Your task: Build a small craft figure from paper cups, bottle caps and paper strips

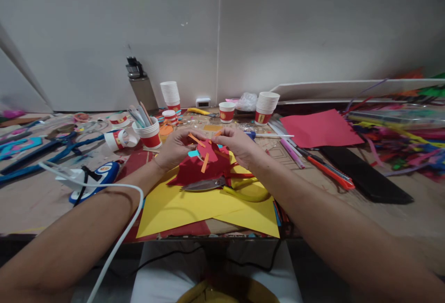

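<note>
Between my two hands is a small red paper piece (210, 151) with narrow orange paper strips (205, 163) sticking out of it. My left hand (179, 148) pinches it from the left side. From the right, my right hand (236, 145) grips its upper edge, fingers closed. Below them lies a larger dark red paper sheet (184, 173) on yellow paper sheets (167, 210). Yellow-handled scissors (246, 192) rest on the yellow paper, blades pointing left. A bit of light blue paper (193, 154) shows beside my left fingers.
A paper cup of pens (149, 134) stands left, near a blue-and-white device (97, 180) and a white cable (139, 196). Stacked cups (267, 108) stand at the back. On the right are red paper (320, 128), an orange utility knife (330, 172) and a black phone-like slab (368, 178).
</note>
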`<action>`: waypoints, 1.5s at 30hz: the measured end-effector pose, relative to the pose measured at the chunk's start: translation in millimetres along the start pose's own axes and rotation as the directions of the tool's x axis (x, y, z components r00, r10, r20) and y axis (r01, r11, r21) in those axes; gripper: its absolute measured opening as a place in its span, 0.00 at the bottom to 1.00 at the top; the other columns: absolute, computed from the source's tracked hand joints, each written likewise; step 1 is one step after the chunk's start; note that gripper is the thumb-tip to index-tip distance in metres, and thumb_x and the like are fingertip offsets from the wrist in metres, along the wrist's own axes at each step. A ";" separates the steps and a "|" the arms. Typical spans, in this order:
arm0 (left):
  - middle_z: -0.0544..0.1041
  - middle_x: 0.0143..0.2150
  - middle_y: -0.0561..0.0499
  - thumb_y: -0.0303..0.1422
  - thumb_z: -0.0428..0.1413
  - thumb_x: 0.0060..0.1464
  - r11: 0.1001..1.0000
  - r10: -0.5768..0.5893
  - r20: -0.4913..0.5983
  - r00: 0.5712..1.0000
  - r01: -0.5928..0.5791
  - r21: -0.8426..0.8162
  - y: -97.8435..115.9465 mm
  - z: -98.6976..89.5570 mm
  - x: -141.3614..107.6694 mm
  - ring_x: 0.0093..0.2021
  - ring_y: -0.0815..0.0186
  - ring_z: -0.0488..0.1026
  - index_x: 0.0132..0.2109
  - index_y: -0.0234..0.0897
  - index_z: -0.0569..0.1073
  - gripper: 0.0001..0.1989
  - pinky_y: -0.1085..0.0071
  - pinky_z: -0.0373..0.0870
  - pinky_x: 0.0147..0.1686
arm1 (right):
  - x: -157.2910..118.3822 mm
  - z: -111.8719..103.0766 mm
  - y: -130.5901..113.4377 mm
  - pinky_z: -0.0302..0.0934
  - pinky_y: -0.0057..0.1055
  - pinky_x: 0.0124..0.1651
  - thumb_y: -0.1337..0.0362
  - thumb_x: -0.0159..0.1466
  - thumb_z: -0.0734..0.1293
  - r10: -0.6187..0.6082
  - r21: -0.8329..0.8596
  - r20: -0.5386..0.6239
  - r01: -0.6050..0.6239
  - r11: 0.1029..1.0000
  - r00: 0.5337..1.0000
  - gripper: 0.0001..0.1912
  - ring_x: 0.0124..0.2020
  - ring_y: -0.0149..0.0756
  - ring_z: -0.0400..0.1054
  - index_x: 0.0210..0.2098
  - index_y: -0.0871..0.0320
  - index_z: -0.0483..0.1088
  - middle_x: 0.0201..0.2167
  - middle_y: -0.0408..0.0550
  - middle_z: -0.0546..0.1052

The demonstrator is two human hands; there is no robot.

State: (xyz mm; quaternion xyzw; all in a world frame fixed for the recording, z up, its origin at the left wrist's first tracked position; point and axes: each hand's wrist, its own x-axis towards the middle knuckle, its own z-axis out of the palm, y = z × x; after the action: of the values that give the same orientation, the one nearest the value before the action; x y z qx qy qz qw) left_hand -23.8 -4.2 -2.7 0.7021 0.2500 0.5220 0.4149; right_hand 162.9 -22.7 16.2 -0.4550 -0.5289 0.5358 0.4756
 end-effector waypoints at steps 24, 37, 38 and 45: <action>0.79 0.35 0.48 0.30 0.70 0.33 0.983 -0.161 -0.038 0.986 0.157 -0.101 -1.9 3.8 -1.1 0.34 0.65 0.75 0.34 0.36 0.79 0.16 0.69 0.72 0.38 | 3.7 -1.9 -1.6 0.56 0.33 0.42 0.57 0.47 0.71 -0.042 -0.083 -0.150 0.030 0.996 0.988 0.28 0.40 0.35 0.64 0.45 0.53 0.61 0.40 0.45 0.70; 0.78 0.31 0.50 0.33 0.69 0.38 0.776 -0.562 -0.128 0.817 0.467 -0.424 -9.2 11.8 3.5 0.30 0.70 0.72 0.34 0.34 0.78 0.14 0.76 0.64 0.27 | 12.9 -7.6 5.9 0.53 0.32 0.41 0.51 0.55 0.66 -0.066 -0.108 -0.083 0.057 0.993 0.994 0.15 0.38 0.34 0.64 0.29 0.58 0.71 0.37 0.46 0.76; 0.79 0.31 0.49 0.34 0.69 0.39 0.761 -0.572 -0.101 0.814 0.481 -0.436 -8.9 12.4 2.9 0.31 0.69 0.73 0.35 0.33 0.78 0.14 0.75 0.66 0.28 | 14.4 -7.5 7.8 0.53 0.32 0.41 0.51 0.56 0.66 -0.066 -0.093 -0.066 0.059 0.994 0.996 0.16 0.38 0.34 0.64 0.30 0.58 0.72 0.37 0.46 0.77; 0.81 0.32 0.47 0.31 0.67 0.42 0.714 -0.605 -0.047 0.795 0.516 -0.473 -3.6 18.2 0.8 0.31 0.66 0.77 0.37 0.33 0.79 0.12 0.74 0.72 0.28 | 21.8 -12.4 12.5 0.56 0.31 0.42 0.52 0.56 0.67 -0.086 0.040 0.036 0.085 0.996 0.996 0.13 0.42 0.36 0.67 0.33 0.54 0.75 0.38 0.43 0.79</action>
State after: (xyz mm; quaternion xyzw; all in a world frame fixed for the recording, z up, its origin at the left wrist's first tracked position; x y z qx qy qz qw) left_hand -6.2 -7.5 -7.3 0.4249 0.3684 0.4803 0.6731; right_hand 171.9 0.7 3.7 -0.4124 -0.5462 0.5336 0.4969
